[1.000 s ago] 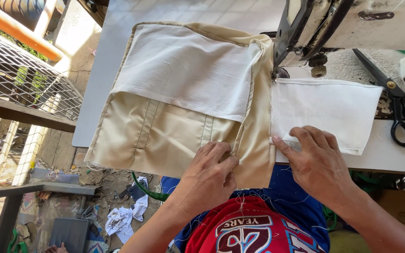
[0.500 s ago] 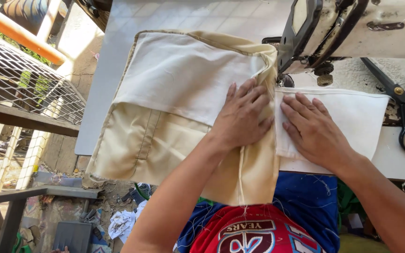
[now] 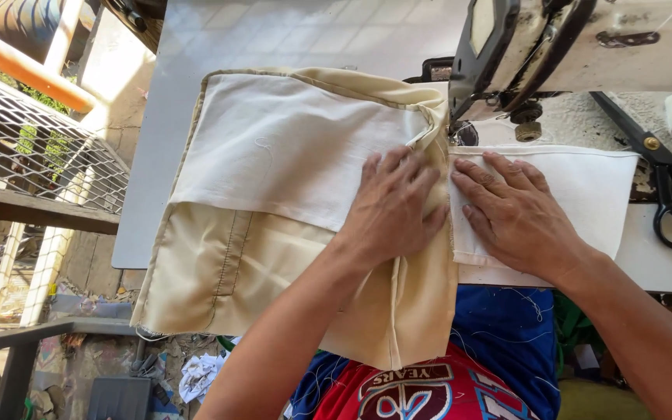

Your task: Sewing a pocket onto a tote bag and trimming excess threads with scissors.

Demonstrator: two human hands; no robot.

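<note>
A beige garment piece (image 3: 243, 272) with a cream lining panel (image 3: 289, 148) lies spread on the sewing table (image 3: 196, 39), its lower edge hanging over the front. My left hand (image 3: 394, 206) presses flat on the lining near the seam, fingers spread. My right hand (image 3: 515, 214) lies flat on a white fabric piece (image 3: 600, 194) just right of the seam. Both hands sit just in front of the sewing machine head (image 3: 554, 47), whose presser foot (image 3: 456, 128) is at the fabric's top edge.
Black scissors (image 3: 666, 183) lie on the table at the right. A metal mesh railing (image 3: 33, 140) and orange bar (image 3: 25, 66) stand to the left. Fabric scraps (image 3: 200, 373) litter the floor below. My red and blue shirt (image 3: 468, 381) is at the bottom.
Both hands moved up from the near edge of the fabric toward the machine and flattened on the cloth either side of the seam. The view drew closer.
</note>
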